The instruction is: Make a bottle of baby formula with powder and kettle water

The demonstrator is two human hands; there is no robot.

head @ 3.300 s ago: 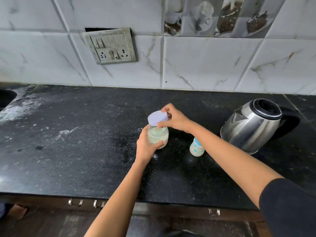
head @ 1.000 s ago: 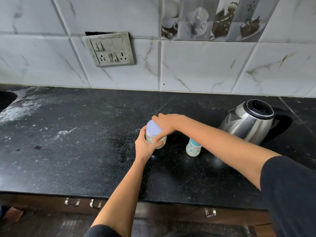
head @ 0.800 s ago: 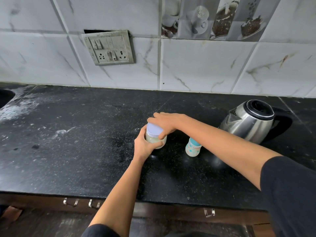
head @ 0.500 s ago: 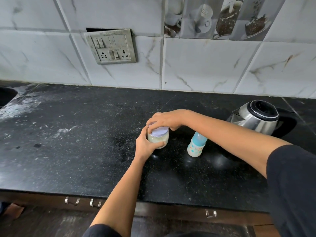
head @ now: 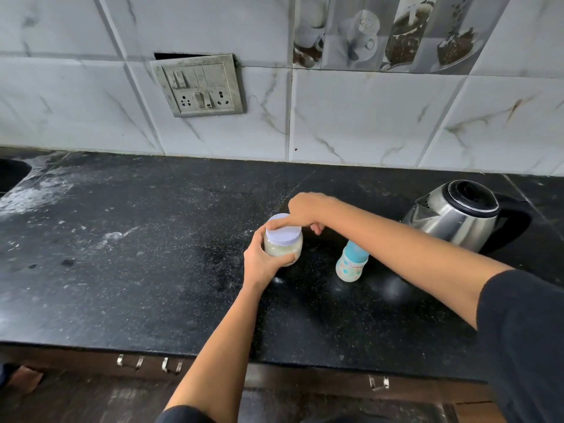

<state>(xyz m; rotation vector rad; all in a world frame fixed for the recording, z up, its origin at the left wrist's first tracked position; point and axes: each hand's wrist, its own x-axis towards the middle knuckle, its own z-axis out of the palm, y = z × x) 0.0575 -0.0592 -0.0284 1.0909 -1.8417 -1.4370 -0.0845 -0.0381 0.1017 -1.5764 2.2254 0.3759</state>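
Note:
A small clear jar of pale powder (head: 283,248) stands mid-counter, capped by a lavender lid (head: 283,232). My left hand (head: 259,261) wraps around the jar's body from the near left. My right hand (head: 305,209) reaches over from the right, its fingers on the lid's far edge. To the right of the jar stands a small baby bottle (head: 350,262) with a blue top and a printed white body, partly crossed by my right forearm. A steel kettle (head: 454,215) with a black handle sits at the far right.
The black stone counter (head: 137,270) carries white powder smears at left. A sink edge (head: 12,175) shows at the far left. A switch and socket plate (head: 198,85) is on the tiled wall. Drawer handles (head: 149,363) sit below the counter's front edge.
The lid, held tilted above the open jar 3.3 s ago, now sits on the jar. My right hand has been turning on it; the left keeps holding the jar.

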